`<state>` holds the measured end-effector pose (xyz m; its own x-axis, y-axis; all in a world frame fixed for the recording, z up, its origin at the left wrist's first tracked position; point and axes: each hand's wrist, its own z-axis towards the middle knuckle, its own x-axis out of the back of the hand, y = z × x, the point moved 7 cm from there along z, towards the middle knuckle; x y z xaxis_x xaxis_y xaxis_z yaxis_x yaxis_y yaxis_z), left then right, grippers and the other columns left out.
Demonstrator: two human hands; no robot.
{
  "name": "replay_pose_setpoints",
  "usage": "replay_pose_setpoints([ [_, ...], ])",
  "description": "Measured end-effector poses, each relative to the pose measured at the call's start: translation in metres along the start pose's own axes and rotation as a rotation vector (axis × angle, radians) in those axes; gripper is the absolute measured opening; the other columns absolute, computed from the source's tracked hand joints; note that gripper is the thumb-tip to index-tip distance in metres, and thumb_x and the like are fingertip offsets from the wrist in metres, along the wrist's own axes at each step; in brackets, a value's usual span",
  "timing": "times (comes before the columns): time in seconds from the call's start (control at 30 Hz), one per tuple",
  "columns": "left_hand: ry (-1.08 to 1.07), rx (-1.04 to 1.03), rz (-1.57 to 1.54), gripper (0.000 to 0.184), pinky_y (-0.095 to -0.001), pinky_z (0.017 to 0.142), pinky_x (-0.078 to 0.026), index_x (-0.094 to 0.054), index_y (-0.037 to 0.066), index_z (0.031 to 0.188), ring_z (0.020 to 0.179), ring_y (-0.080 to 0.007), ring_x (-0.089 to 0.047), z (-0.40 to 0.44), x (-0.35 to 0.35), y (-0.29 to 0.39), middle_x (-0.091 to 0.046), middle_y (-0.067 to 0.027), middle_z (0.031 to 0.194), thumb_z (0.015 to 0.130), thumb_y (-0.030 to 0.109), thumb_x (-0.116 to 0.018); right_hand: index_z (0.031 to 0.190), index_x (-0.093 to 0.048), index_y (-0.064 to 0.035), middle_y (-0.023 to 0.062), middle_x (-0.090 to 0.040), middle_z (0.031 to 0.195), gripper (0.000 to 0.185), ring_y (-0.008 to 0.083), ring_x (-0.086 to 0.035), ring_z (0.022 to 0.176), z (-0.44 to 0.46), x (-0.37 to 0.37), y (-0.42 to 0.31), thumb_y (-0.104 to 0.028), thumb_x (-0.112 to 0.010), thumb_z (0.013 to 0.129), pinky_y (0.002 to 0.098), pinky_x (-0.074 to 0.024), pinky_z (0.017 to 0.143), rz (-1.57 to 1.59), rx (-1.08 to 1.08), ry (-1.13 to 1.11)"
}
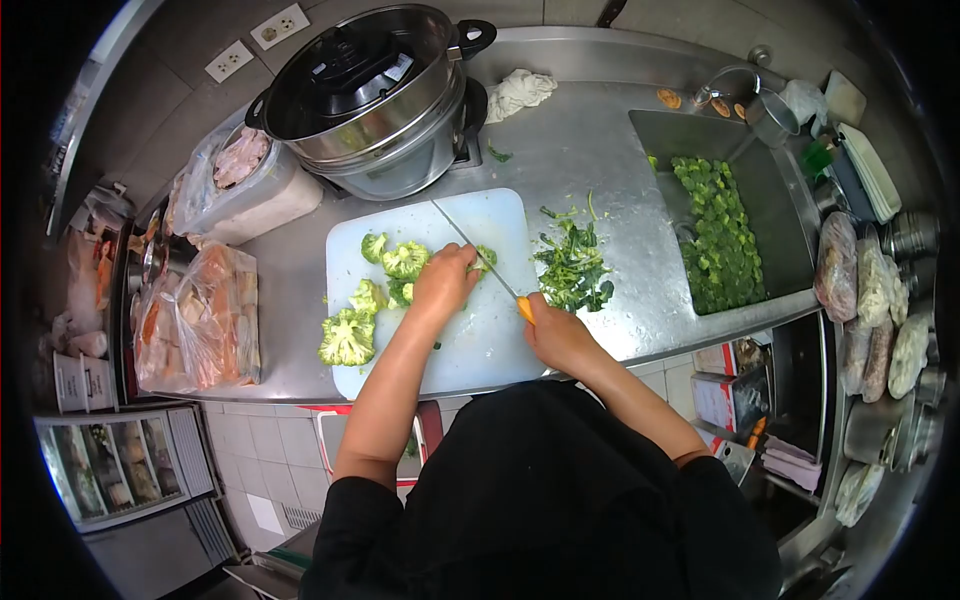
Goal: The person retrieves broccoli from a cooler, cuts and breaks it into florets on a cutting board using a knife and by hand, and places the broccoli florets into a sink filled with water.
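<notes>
My right hand (pixel 562 338) grips the yellow handle of a knife (pixel 462 232), whose long blade slants up and left across a pale cutting board (pixel 385 222). Curled close beside the blade, my left hand (pixel 443 284) holds a broccoli floret (pixel 486 261), which shows green just past the fingertips and is partly hidden by them. Left of that hand lie more broccoli pieces (pixel 405 259), with a larger broccoli head (pixel 347 337) near the board's lower left. Cut broccoli leaves and stalks (pixel 573 263) are heaped on the steel counter right of the board.
A sink (pixel 655 135) at the right holds many green florets (pixel 722 235). Behind the board stands a large steel pot (pixel 375 135). Plastic bags of food (pixel 212 315) and a tub (pixel 265 195) are on the left, and a crumpled cloth (pixel 520 95) lies at the back.
</notes>
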<state>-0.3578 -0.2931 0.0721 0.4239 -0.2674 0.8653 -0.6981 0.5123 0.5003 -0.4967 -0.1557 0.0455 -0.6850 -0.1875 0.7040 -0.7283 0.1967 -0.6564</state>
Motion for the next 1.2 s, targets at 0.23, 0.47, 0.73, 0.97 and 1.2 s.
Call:
replay_pose_setpoints([
  [0.23, -0.048, 0.029, -0.021, 0.023, -0.0487, 0.080, -0.052, -0.061, 0.006, 0.100, 0.096, -0.0382, -0.065, 0.002, 0.004, -0.003, -0.065, -0.0169, 0.099, 0.083, 0.015, -0.074, 0.122, -0.046, -0.0005, 0.0293, -0.068, 0.099, 0.037, 0.0462, -0.067, 0.092, 0.020, -0.004, 0.017, -0.024, -0.053, 0.095, 0.0537, -0.0515, 0.081, 0.053, -0.094, -0.159],
  [0.47, -0.019, -0.029, 0.070, 0.037, -0.0478, 0.091, -0.050, -0.063, 0.011, 0.115, 0.109, -0.0379, -0.062, 0.009, 0.000, 0.012, -0.060, -0.0168, 0.122, 0.081, 0.022, -0.075, 0.124, -0.049, -0.0033, 0.0276, -0.068, 0.100, 0.039, 0.0448, -0.066, 0.094, -0.012, 0.015, 0.040, -0.027, -0.056, 0.094, 0.0500, -0.0511, 0.082, 0.263, -0.155, 0.052],
  [0.73, -0.091, 0.084, 0.050, 0.035, -0.0486, 0.088, -0.051, -0.063, 0.009, 0.108, 0.104, -0.0399, -0.064, 0.061, -0.031, 0.003, -0.066, -0.0206, 0.112, 0.081, 0.031, -0.071, 0.130, -0.044, -0.0055, 0.0139, -0.063, 0.070, 0.042, 0.0217, -0.058, 0.044, -0.035, -0.012, 0.082, -0.026, -0.055, 0.095, 0.0352, -0.0469, 0.041, 0.450, -0.220, -0.054],
  [0.97, -0.214, -0.246, -0.093, 0.057, -0.0477, 0.091, -0.049, -0.062, 0.005, 0.121, 0.105, -0.0396, -0.064, 0.137, -0.081, 0.180, -0.065, -0.0228, 0.117, 0.083, 0.046, -0.072, 0.127, -0.043, -0.0013, 0.0200, -0.065, 0.075, 0.043, 0.0268, -0.061, 0.048, -0.044, -0.007, 0.086, -0.025, -0.054, 0.093, 0.0405, -0.0505, 0.045, 0.462, -0.175, -0.045],
  [1.2, -0.230, -0.441, -0.454, 0.066, -0.0372, 0.093, -0.051, -0.055, 0.003, 0.138, 0.097, -0.0275, -0.066, 0.158, -0.066, 0.285, -0.060, -0.0206, 0.133, 0.093, 0.050, -0.068, 0.127, -0.046, -0.0016, 0.0270, -0.068, 0.089, 0.043, 0.0387, -0.068, 0.067, -0.065, -0.001, 0.088, -0.025, -0.055, 0.091, 0.0485, -0.0544, 0.061, 0.411, -0.217, -0.110],
])
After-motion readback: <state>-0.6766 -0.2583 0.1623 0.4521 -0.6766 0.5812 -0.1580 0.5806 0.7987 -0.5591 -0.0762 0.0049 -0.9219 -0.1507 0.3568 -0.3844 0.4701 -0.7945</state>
